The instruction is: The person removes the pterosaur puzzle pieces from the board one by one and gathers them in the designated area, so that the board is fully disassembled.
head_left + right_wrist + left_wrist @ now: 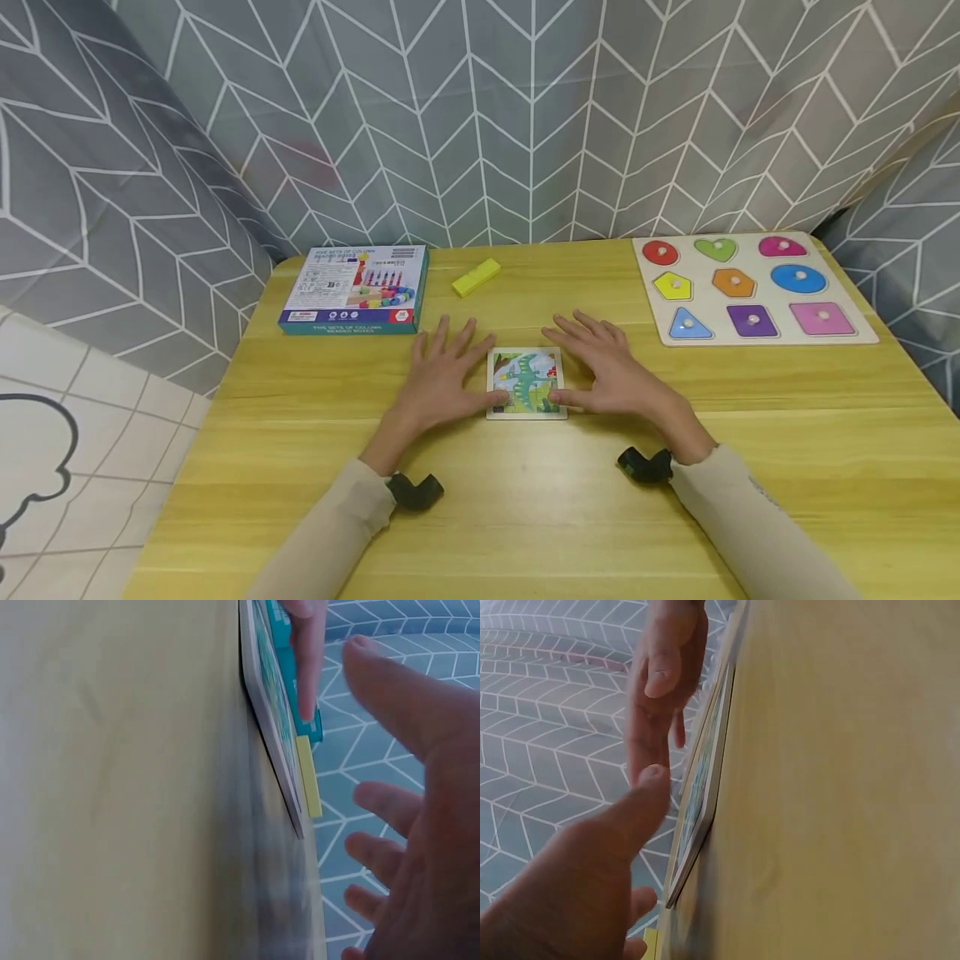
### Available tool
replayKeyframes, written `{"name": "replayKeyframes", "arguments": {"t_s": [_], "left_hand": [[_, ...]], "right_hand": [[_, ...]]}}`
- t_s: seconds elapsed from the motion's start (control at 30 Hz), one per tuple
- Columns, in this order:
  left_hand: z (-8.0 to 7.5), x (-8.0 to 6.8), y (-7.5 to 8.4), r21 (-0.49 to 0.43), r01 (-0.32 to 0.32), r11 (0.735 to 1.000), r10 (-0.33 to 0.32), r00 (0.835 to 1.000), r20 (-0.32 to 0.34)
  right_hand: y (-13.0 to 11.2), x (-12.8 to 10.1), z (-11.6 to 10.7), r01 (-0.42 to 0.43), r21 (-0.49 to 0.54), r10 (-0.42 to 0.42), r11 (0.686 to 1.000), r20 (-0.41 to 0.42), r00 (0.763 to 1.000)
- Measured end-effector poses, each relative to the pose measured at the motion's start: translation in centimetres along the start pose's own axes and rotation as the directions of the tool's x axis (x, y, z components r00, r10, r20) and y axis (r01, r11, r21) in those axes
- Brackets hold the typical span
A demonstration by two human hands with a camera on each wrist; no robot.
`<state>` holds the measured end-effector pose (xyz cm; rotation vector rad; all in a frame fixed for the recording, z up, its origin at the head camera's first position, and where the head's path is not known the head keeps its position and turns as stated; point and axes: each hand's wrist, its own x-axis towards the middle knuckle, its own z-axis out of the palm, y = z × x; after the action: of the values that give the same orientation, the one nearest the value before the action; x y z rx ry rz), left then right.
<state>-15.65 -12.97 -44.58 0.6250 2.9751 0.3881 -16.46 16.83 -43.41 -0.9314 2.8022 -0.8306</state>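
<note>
A small square jigsaw puzzle (527, 373) with a green winged dinosaur on it lies flat on the wooden table, its pieces sitting in a pale frame. My left hand (438, 387) is at its left side, fingers spread and pointing forward, with the thumb over the lower left corner. Mirroring it, my right hand (611, 373) has its fingers extended past the right side and its thumb over the lower right edge. In the left wrist view, the left thumb (634, 814) shows raised above the puzzle frame (697, 840). Neither hand grips anything.
A boxed beaded toy set (352, 292) lies at the back left. Right of it is a yellow block (476, 277). A wooden shape board (720, 312) with colourful knobbed pieces lies at the back right. A grey patterned curtain (525, 125) hangs behind the table (525, 517).
</note>
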Motion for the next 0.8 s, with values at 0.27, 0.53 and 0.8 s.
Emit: {"name": "replayKeyframes", "arguments": {"t_s": [0.27,0.53,0.8], "left_hand": [[0.5,-0.2,0.1,-0.025,-0.020,0.999,0.021,0.999,0.040],[0.4,0.0,-0.1,-0.073,-0.013,0.997,0.014,1.000,0.017],[0.6,0.0,-0.3,-0.103,0.001,0.995,-0.002,1.000,-0.010]], "right_hand": [[0.0,-0.3,0.9,0.016,0.030,-0.017,0.999,0.047,0.999],[0.1,-0.5,1.2,0.025,0.003,-0.025,1.000,0.027,0.999],[0.2,-0.6,1.5,0.020,0.002,-0.020,1.000,0.002,1.000]]}}
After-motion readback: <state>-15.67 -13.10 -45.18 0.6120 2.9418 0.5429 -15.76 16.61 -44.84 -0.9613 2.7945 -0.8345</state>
